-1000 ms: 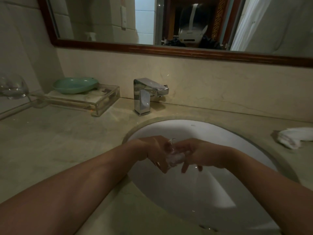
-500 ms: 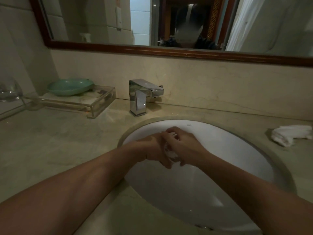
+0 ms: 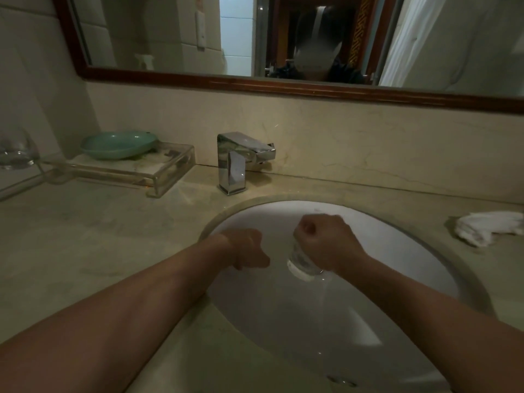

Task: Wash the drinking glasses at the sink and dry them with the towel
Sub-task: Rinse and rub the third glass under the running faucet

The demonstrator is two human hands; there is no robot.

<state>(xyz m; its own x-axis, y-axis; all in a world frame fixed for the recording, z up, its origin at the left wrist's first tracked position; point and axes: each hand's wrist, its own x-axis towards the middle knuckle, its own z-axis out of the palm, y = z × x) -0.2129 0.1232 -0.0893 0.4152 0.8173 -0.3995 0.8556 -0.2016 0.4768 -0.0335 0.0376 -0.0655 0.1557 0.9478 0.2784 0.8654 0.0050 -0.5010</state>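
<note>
My right hand [image 3: 326, 245] is closed around a clear drinking glass [image 3: 302, 263] held mouth down over the white sink basin [image 3: 411, 268]. A thin stream of water falls from the glass into the basin. My left hand [image 3: 246, 249] hangs over the left side of the basin, fingers curled, holding nothing and apart from the glass. A second clear glass [image 3: 15, 153] stands at the far left edge of the counter. A crumpled white towel [image 3: 487, 226] lies on the counter to the right of the sink.
A chrome faucet [image 3: 241, 163] stands behind the basin, no water running from it. A clear acrylic tray [image 3: 147, 173] with a green soap dish [image 3: 117, 144] sits at the back left. A framed mirror [image 3: 283, 83] hangs above the beige stone counter [image 3: 85, 236].
Both hands were together rubbing the glass. Now my left hand has let go and moved left, and my right hand has tipped the glass upside down, pouring water out.
</note>
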